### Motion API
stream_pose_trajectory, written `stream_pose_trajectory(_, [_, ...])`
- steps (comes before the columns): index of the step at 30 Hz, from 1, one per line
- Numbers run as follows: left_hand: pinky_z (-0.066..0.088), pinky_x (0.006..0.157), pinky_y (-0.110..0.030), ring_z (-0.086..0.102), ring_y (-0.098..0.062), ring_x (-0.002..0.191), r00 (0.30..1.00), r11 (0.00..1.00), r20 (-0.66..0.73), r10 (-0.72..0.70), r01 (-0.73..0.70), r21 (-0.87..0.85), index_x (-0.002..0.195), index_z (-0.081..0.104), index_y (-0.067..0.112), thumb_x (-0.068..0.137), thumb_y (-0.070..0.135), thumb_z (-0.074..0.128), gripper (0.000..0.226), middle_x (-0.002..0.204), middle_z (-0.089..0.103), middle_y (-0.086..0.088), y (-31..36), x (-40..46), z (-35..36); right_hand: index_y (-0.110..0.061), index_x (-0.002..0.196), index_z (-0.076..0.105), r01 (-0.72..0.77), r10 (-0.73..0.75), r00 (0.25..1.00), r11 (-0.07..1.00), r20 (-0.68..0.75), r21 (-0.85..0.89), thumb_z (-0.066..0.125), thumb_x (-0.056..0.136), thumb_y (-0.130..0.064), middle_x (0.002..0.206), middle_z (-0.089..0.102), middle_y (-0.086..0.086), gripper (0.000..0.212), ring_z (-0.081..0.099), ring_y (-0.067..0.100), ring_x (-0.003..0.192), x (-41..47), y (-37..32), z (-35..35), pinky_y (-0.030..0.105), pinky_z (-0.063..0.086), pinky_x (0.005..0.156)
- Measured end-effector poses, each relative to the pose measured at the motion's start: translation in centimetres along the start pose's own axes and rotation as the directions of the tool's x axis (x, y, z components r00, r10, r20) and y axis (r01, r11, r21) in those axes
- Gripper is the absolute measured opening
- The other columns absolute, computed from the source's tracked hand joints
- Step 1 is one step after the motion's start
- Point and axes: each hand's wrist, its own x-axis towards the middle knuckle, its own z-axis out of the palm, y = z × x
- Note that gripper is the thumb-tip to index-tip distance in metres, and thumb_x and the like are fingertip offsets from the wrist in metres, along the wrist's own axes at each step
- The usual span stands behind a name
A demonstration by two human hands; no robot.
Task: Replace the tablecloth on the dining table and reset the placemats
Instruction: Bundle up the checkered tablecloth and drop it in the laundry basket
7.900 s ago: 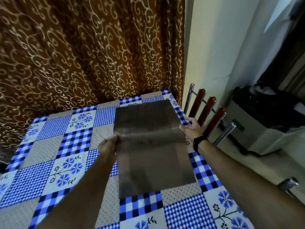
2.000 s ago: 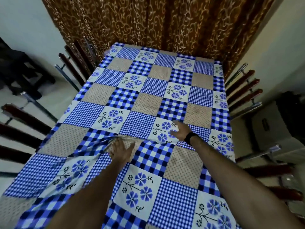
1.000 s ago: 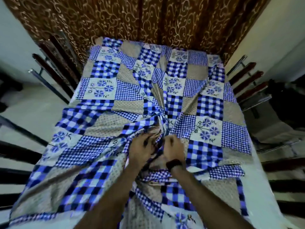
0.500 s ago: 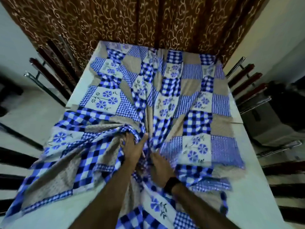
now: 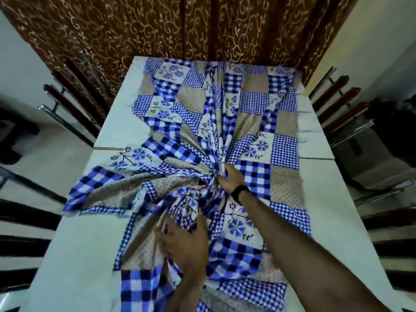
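Head view: tablecloth [image 5: 254, 122] bunched mid-worktop [image 5: 74, 251], pale surface bare along both sides. Right hand [image 5: 229, 179] fingers clenched on the gathered folds. Left hand [image 5: 184, 242] fingers spread, pressing into nearer bunch; grip unclear, blurred.

Brown curtain [image 5: 180, 30] with gold scrollwork hanging behind the far end, pale walls [image 5: 20, 55] flanking it, dark wooden chairs [image 5: 74, 104] with metal frames standing along both sides, dim light falling on a pale floor [image 5: 45, 158]
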Motion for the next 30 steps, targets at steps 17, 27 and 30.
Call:
stream_pose_trajectory(17, [0.051, 0.078, -0.033, 0.059, -0.030, 0.108, 0.535, 0.735, 0.806, 0.255, -0.649, 0.198, 0.147, 0.039, 0.024, 0.086, 0.012, 0.062, 0.066, 0.146, 0.045, -0.013, 3.1, 11.7, 1.8, -0.015, 0.122, 0.050, -0.062, 0.179, 0.962, 0.881, -0.207, 0.470, 0.079, 0.069, -0.057, 0.122, 0.057, 0.011, 0.074, 0.057, 0.029, 0.113, -6.3, 2.0, -1.5, 0.046, 0.047, 0.095])
stream_pose_trajectory(27, [0.016, 0.118, -0.057, 0.007, -0.039, 0.149, 0.984, 0.988, 0.087, -0.154, 0.150, 0.046, 0.156, 0.006, 0.017, 0.065, 0.087, 0.044, 0.121, 0.162, 0.001, -0.019, 1.0, 2.7, -2.0, -0.020, 0.155, 0.022, 0.090, -0.089, 0.996, 0.970, 0.012, -0.224, 0.049, 0.101, -0.021, 0.160, 0.025, 0.009, 0.059, 0.047, 0.036, 0.131, -4.1, 0.8, 2.5, 0.043, 0.049, 0.092])
stream_pose_trajectory(30, [0.017, 0.119, -0.053, 0.013, -0.038, 0.148, 0.992, 0.997, 0.107, -0.061, 0.056, 0.050, 0.156, 0.006, 0.011, 0.065, 0.077, 0.061, 0.125, 0.160, 0.009, -0.023, 2.9, 4.5, -1.3, -0.008, 0.142, 0.044, 0.254, -0.217, 0.962, 0.934, 0.165, -0.252, 0.052, 0.096, -0.013, 0.144, 0.047, 0.016, 0.047, 0.049, 0.033, 0.128, -9.1, 1.7, 6.1, 0.038, 0.043, 0.100])
